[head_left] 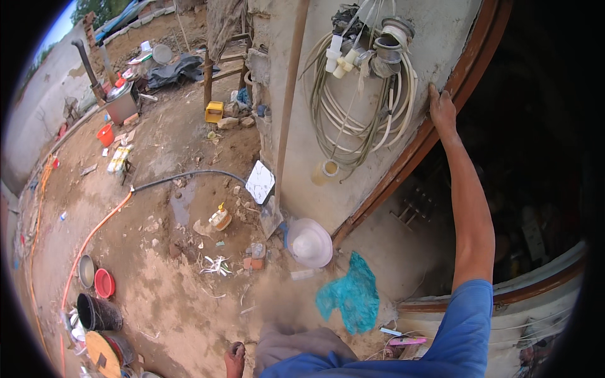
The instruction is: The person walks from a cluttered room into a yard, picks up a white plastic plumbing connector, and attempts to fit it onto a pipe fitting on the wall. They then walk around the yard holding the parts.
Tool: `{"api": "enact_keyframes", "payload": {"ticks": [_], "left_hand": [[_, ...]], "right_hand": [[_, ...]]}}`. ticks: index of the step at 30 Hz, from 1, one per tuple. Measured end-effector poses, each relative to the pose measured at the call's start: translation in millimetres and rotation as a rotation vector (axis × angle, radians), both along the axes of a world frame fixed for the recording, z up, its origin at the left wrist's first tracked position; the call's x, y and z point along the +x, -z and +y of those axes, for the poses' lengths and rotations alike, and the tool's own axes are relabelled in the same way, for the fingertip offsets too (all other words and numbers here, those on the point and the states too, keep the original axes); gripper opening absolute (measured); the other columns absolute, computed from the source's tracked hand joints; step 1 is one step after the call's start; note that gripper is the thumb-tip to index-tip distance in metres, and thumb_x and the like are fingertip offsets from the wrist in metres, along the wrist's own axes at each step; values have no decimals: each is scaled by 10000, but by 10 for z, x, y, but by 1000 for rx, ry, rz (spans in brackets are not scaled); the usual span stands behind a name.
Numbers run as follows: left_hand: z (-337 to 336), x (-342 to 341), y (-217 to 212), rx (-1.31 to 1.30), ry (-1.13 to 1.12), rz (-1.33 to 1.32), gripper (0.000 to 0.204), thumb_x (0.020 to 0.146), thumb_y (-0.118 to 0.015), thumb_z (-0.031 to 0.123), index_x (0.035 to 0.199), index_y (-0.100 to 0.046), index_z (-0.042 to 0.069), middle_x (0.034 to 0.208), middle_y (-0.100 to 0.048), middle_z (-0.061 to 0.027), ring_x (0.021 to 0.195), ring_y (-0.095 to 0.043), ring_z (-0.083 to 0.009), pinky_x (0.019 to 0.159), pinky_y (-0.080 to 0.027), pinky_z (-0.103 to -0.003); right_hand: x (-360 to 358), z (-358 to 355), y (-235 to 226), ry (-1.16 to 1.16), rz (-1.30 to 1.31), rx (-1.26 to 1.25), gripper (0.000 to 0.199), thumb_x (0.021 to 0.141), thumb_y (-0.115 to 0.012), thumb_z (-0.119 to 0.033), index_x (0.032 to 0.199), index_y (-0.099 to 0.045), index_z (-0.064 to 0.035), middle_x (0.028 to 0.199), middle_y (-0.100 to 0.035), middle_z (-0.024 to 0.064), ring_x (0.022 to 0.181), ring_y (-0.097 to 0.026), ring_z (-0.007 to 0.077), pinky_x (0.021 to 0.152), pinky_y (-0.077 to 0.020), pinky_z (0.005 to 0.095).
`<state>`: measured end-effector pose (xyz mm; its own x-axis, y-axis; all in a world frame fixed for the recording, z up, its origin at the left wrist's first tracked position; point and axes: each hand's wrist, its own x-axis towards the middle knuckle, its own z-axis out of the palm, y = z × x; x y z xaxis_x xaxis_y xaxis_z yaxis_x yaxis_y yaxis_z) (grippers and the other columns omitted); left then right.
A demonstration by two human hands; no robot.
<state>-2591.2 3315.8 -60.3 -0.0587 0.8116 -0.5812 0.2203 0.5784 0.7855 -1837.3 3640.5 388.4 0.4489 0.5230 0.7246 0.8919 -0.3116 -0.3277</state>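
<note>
Right hand laid flat on frame, high up on its outer edge where wood meets wall. Grip apart: fingers stretched upward along the edge, clamped on nothing, only pressing. Arm fully extended from blue sleeve. Left hand not in view.

Likely trouble from here:
- Slipping off the frame, since an open palm on a narrow slanted edge gives little hold if weight leans into it.
- Catching on the hose coil, which hangs just beside the hand and looks loosely looped; a sideways move could probably drag the loops or knock the white fittings at the top.
- Losing footing: teal bag lies on the ground right at the foot of the frame, with scraps and a pink strip near it. Looks easy to slide on.

Around and in the way:
- Tape roll dangling under the coil, against the wall.
- Pale bowl on the ground at the wall's base, between wall corner and bag.
- White tile leaning at the wall corner; small bottle near it, beside a damp patch.
- Black hose joined to orange hose, crossing the ground toward its left edge.
- Red bowl and black bucket at lower left, well apart from the hand.
- Yellow box farther back, by wooden posts.
- Beyond the frame, dark; contents too dim to tell.
</note>
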Motion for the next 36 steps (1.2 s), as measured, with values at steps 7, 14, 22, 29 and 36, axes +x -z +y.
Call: {"api": "enact_keyframes", "payload": {"ticks": [7, 14, 22, 29, 36], "left_hand": [[2694, 1571, -1433, 535, 372, -135, 411, 964, -630, 245, 1260, -587, -37, 1106, -690, -156, 1019, -651, -199, 889, -508, -324], [4200, 3051, -2732, 860, 505, -348, 431, 966, -620, 226, 1325, -533, 4, 1109, -675, -161, 972, -643, -207, 883, -509, -338], [5091, 4019, -3671, 1017, 567, -534, 685, 960, -629, 332, 1470, -335, -18, 1410, -475, -258, 1272, -504, -297, 1026, -442, -385], [5546, 4471, -3953, 943, 628, -676, 812, 905, -685, 434, 1485, -313, 3, 1424, -463, -255, 1277, -495, -309, 1012, -447, -438], [5642, 4621, -4109, 808, 721, -834, 771, 903, -715, 355, 1471, -331, 2, 1324, -545, -199, 1160, -582, -263, 870, -541, -417]], "right_hand": [[-121, -23, -29, 40, -35, -29, 614, 1022, -414, -523, 1035, -516, 83, 941, -622, 387, 973, -581, 558, 792, -469, 576], [-135, -16, -17, 69, 18, -49, 632, 1022, -397, -544, 1100, -484, 77, 956, -625, 379, 986, -575, 567, 813, -451, 572], [-161, -51, -57, 32, 94, -51, 608, 1029, -423, -504, 1158, -480, 88, 990, -619, 383, 1025, -576, 550, 826, -454, 542], [-192, -34, -84, 58, 91, -64, 576, 1034, -439, -466, 1132, -484, 100, 952, -614, 397, 996, -590, 551, 816, -461, 537], [-169, -50, -49, 13, 108, -57, 560, 1034, -434, -478, 1088, -483, 76, 936, -626, 381, 980, -597, 552, 810, -463, 543]]}}
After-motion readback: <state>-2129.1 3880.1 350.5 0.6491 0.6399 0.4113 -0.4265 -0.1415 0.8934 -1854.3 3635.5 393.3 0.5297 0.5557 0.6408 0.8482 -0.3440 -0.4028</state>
